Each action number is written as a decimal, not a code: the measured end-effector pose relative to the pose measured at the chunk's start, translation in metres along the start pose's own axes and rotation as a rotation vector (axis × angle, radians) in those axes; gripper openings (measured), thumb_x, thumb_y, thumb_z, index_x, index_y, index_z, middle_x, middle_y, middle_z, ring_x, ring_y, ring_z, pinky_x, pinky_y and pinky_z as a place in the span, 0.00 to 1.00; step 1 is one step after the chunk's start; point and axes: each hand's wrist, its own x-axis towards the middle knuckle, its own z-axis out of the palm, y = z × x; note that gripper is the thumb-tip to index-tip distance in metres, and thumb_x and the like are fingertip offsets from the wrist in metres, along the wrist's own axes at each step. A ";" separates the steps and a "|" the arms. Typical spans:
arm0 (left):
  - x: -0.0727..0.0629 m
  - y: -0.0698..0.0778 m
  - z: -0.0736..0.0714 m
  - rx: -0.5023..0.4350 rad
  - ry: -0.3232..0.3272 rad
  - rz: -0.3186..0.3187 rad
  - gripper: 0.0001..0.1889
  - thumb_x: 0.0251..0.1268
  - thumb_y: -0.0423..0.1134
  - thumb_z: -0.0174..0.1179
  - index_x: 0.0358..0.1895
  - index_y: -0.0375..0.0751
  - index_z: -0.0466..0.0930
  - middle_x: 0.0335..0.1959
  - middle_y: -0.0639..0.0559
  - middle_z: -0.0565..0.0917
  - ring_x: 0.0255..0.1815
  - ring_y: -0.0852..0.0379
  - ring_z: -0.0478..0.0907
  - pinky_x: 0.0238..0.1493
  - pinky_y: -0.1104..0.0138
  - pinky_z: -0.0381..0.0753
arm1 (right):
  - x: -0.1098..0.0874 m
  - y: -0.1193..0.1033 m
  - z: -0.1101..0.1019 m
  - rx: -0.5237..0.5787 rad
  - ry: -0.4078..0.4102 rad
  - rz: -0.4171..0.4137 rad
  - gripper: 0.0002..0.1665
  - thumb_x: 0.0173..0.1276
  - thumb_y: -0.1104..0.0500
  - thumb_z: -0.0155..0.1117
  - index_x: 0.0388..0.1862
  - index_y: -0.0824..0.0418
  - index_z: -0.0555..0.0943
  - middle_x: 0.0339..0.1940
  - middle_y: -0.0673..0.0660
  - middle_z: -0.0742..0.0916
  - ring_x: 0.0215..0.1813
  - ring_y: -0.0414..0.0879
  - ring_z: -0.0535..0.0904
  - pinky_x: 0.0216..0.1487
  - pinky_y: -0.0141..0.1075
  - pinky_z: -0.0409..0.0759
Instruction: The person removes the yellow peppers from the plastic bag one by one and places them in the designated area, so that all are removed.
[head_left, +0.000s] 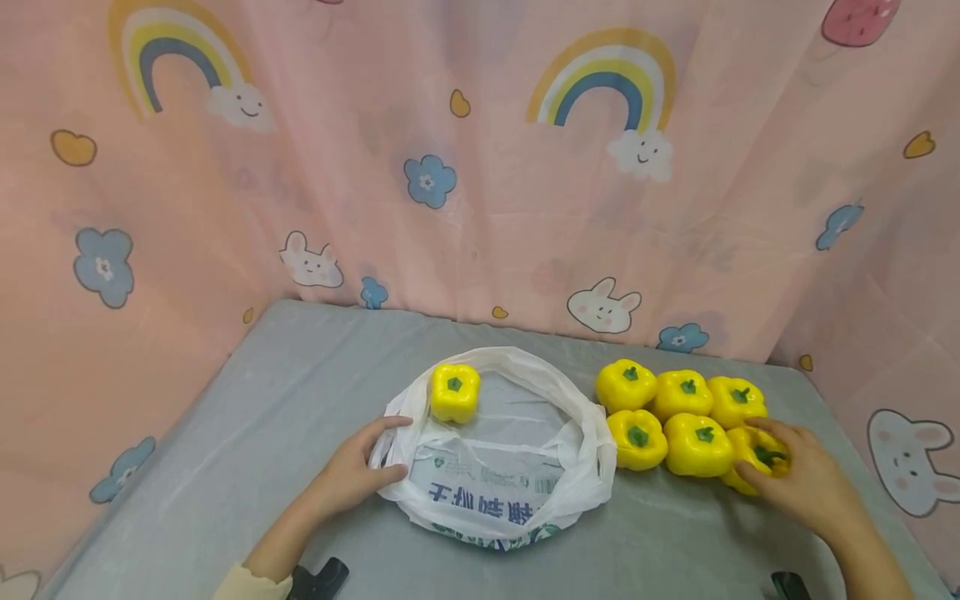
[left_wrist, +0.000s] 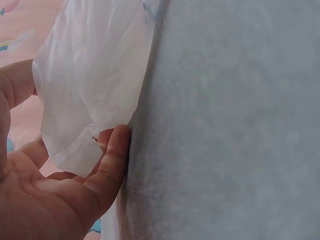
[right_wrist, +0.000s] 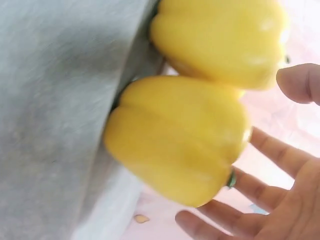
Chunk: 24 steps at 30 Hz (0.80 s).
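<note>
A white plastic bag [head_left: 596, 471] with printed lettering lies on the table, its mouth spread wide. One yellow bell pepper [head_left: 454, 404] sits inside the mouth at the back left. My left hand [head_left: 352, 468] grips the left rim; in the left wrist view the thin plastic [left_wrist: 95, 65] runs between thumb and fingers. To the right, my right hand [head_left: 813, 479] reaches over the front-right bell pepper [head_left: 741, 450] of a group. In the right wrist view its fingers spread beside that pepper [right_wrist: 175, 135] near the green stem, with the thumb standing apart from it.
Several other yellow bell peppers [head_left: 697, 446] stand close together in two rows right of the bag, stems up. Grey cloth [head_left: 300, 375] covers the table. A pink patterned curtain [head_left: 480, 250] hangs behind and at both sides.
</note>
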 end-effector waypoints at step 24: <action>0.000 0.003 0.000 0.017 0.015 -0.001 0.31 0.53 0.37 0.69 0.63 0.57 0.72 0.70 0.41 0.69 0.73 0.39 0.60 0.70 0.39 0.58 | -0.013 -0.119 -0.011 0.168 0.204 -0.170 0.34 0.63 0.44 0.64 0.66 0.55 0.72 0.65 0.68 0.75 0.57 0.69 0.73 0.49 0.69 0.71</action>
